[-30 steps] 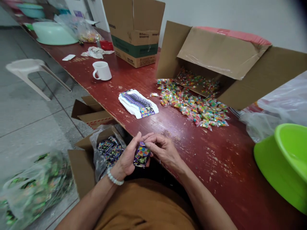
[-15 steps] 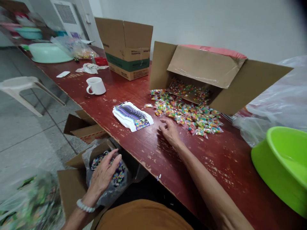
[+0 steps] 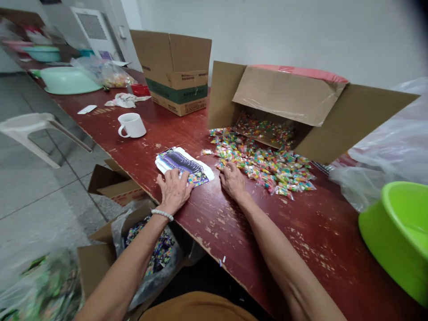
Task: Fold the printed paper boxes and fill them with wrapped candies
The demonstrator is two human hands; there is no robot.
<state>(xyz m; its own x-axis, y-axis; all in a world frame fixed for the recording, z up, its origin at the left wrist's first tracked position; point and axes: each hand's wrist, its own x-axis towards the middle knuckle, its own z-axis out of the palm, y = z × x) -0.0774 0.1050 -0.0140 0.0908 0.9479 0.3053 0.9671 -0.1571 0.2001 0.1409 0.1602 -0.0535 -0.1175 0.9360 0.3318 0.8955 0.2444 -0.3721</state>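
My left hand [image 3: 174, 191], with a pale bead bracelet on the wrist, rests its spread fingers on the near edge of a fanned stack of flat printed cartons [image 3: 182, 161]. These are purple and black with white flaps. At the left front edge of a pile of small clear-wrapped colourful candies [image 3: 264, 162], my right hand [image 3: 233, 182] has its fingers curled down. Its fingertips touch or nearly touch the candies; what they hold, if anything, is hidden. Below the table edge, filled cartons [image 3: 162, 252] lie in a plastic-lined box, partly behind my left forearm.
An open cardboard box [image 3: 284, 96] lies on its side behind the candies. Another box [image 3: 174, 73] and a white mug [image 3: 132, 125] stand further left. A green basin [image 3: 394, 227] is at the right. A white stool [image 3: 36, 127] and a blurred bag [image 3: 43, 281] are on the floor.
The filled carton held in both hands has left them. My left hand passed over the lined box, then moved to the flat cartons. My right hand moved to the candy pile and curled its fingers.
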